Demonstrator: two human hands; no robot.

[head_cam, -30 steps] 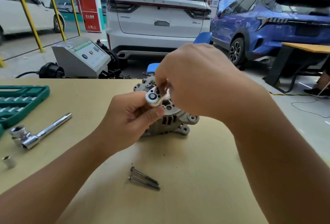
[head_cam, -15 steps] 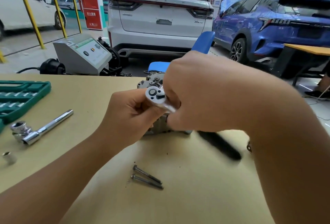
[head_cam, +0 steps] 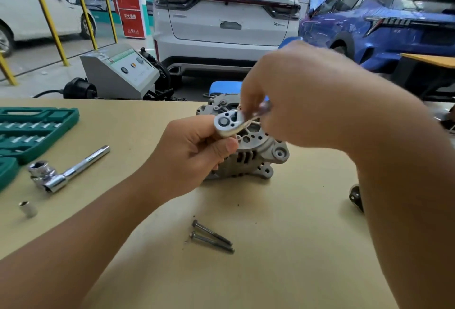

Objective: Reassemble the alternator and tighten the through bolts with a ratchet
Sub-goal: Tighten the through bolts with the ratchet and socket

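The grey alternator (head_cam: 256, 151) stands on the tan table (head_cam: 283, 247) near its far edge. On top of it sits the silver ratchet head (head_cam: 227, 124). My left hand (head_cam: 189, 156) grips that head from the near left, thumb curled under it. My right hand (head_cam: 290, 102) is above the alternator's right side, fingers curled on the ratchet handle, which is blurred and mostly hidden. Two loose through bolts (head_cam: 213, 236) lie side by side on the table in front.
A chrome sliding T-bar with a socket (head_cam: 66, 169) and a small loose socket (head_cam: 28, 208) lie at the left, beside a green socket case (head_cam: 32, 131). A dark part (head_cam: 356, 197) peeks out beside my right forearm. Cars and a grey machine (head_cam: 120, 72) stand beyond the table.
My right hand swung the ratchet handle from the near right back up over the alternator. My left hand stayed on the ratchet head. The bolts on the table did not move.
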